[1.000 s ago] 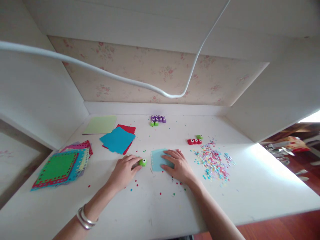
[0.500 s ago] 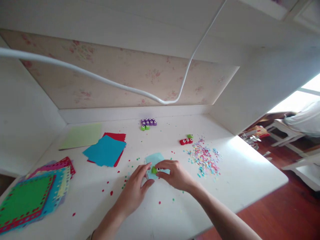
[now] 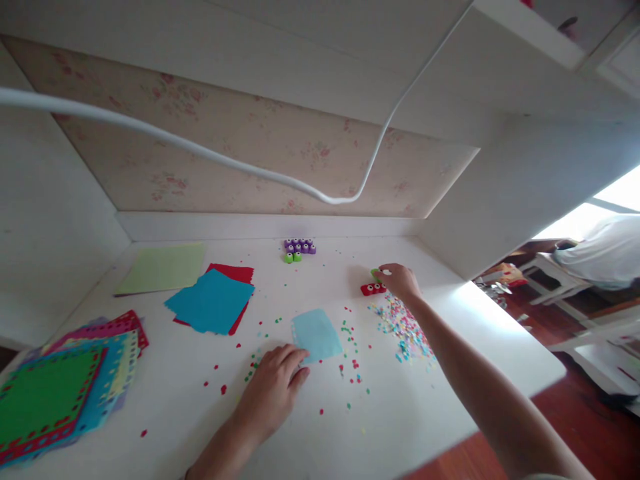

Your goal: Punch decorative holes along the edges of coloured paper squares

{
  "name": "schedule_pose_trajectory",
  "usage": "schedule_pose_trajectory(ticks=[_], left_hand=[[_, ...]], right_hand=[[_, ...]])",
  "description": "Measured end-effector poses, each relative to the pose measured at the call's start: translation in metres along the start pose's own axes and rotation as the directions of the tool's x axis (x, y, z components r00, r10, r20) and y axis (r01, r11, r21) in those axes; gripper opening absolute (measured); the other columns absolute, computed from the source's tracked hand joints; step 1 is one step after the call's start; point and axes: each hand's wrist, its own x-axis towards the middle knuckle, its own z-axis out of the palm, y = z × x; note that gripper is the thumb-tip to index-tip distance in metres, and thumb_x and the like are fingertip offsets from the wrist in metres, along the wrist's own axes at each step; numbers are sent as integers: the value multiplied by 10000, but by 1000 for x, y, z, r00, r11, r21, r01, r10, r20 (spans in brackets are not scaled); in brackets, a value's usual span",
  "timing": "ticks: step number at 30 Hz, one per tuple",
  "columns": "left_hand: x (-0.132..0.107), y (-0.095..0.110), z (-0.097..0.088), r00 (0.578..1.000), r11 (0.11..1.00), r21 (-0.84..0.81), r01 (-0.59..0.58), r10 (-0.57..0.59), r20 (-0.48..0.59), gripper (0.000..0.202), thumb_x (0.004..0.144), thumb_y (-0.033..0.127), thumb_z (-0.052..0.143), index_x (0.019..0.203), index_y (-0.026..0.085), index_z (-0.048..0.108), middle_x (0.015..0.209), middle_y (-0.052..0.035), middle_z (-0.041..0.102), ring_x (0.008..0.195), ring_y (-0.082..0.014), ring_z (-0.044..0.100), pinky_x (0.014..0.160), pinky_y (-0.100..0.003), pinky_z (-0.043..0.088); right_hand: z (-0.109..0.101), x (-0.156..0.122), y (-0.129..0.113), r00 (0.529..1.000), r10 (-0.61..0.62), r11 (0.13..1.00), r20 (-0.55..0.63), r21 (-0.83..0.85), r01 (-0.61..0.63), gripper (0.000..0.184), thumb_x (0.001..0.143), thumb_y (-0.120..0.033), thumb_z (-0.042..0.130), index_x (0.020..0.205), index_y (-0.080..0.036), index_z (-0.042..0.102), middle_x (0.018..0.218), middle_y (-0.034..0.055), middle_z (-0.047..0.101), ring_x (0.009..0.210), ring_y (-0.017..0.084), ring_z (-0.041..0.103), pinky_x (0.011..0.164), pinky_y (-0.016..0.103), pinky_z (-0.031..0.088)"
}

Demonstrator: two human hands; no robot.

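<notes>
My left hand (image 3: pixel 274 390) lies on the white desk with its fingers loosely spread, fingertips touching the near corner of a small light-blue paper square (image 3: pixel 317 333). It holds nothing. My right hand (image 3: pixel 400 281) is stretched far out to the right. Its fingers are pinched on a small green punch (image 3: pixel 375 273) beside the row of red punches (image 3: pixel 373 289). A heap of coloured paper bits (image 3: pixel 406 327) lies just under my right forearm.
A cluster of purple and green punches (image 3: pixel 299 249) sits at the back. Blue and red sheets (image 3: pixel 213 301) and a pale green sheet (image 3: pixel 163 267) lie to the left. A stack of punched sheets (image 3: pixel 60 387) is at the near left. A white cable (image 3: pixel 210 160) hangs across.
The green punch went from my left hand to my right hand over the blue paper. My right hand then carried it out to the red punches. My left hand stayed by the paper.
</notes>
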Motion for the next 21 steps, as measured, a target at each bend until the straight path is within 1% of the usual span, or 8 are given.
schedule_pose_trajectory(ticks=[3, 6, 11, 14, 16, 18, 20, 21], left_hand=[[1, 0, -1, 1000, 1000, 1, 7, -7, 12, 229, 946, 223, 534, 1148, 227, 642, 1113, -51, 684, 1036, -228, 626, 936, -431, 509], [1, 1, -1, 1000, 1000, -1, 13, -13, 18, 227, 947, 222, 534, 1147, 227, 641, 1108, -49, 683, 1031, -226, 625, 932, -431, 509], [1, 0, 0, 1000, 1000, 11, 9, -9, 17, 227, 940, 218, 548, 1143, 229, 650, 1112, -51, 683, 1032, -229, 624, 935, -429, 505], [1, 0, -1, 1000, 1000, 14, 16, -16, 25, 229, 936, 214, 553, 1141, 230, 656, 1120, -52, 682, 1042, -231, 619, 944, -427, 497], [1, 1, -3, 999, 1000, 5, 25, -25, 39, 228, 940, 213, 546, 1138, 229, 658, 1113, -50, 682, 1039, -229, 616, 944, -423, 493], [1, 2, -4, 998, 999, -6, 33, -32, 58, 228, 945, 212, 536, 1137, 228, 658, 1104, -48, 680, 1035, -226, 611, 941, -420, 489], [1, 3, -6, 997, 999, -12, 37, -36, 73, 229, 945, 206, 535, 1138, 228, 657, 1103, -47, 677, 1038, -226, 606, 943, -420, 482], [1, 4, -6, 997, 999, -13, 38, -37, 75, 229, 943, 204, 537, 1137, 228, 656, 1102, -45, 676, 1037, -226, 604, 943, -422, 479]], right_hand=[[9, 5, 5, 1000, -29, 998, 4, -50, 29, 272, 780, -387, 627, 954, -236, 771, 1129, 73, 727, 1043, 264, 655, 853, 324, 480], [15, 9, 9, 999, -38, 995, 24, -88, 40, 250, 780, -354, 631, 949, -234, 772, 1165, 69, 710, 1075, 253, 640, 880, 309, 473], [22, 12, 14, 998, -14, 988, 59, -155, 23, 270, 763, -365, 639, 953, -228, 774, 1111, 85, 724, 1019, 254, 659, 820, 302, 494], [21, 13, 14, 997, -6, 982, 80, -187, 21, 290, 754, -399, 641, 933, -217, 778, 1066, 104, 732, 960, 269, 675, 772, 321, 509], [17, 13, 11, 996, -19, 979, 86, -200, 36, 311, 761, -413, 633, 938, -200, 776, 1081, 126, 725, 978, 294, 669, 788, 353, 512], [13, 13, 2, 995, -57, 976, 84, -204, 73, 333, 789, -404, 610, 986, -184, 763, 1161, 144, 695, 1064, 321, 635, 857, 392, 497], [12, 12, -13, 988, -124, 971, 95, -192, 141, 346, 831, -379, 574, 1065, -184, 738, 1250, 139, 654, 1147, 323, 592, 929, 411, 467], [14, 11, -24, 979, -168, 967, 112, -176, 186, 350, 853, -368, 554, 1105, -193, 722, 1265, 126, 648, 1156, 310, 588, 947, 405, 458]])
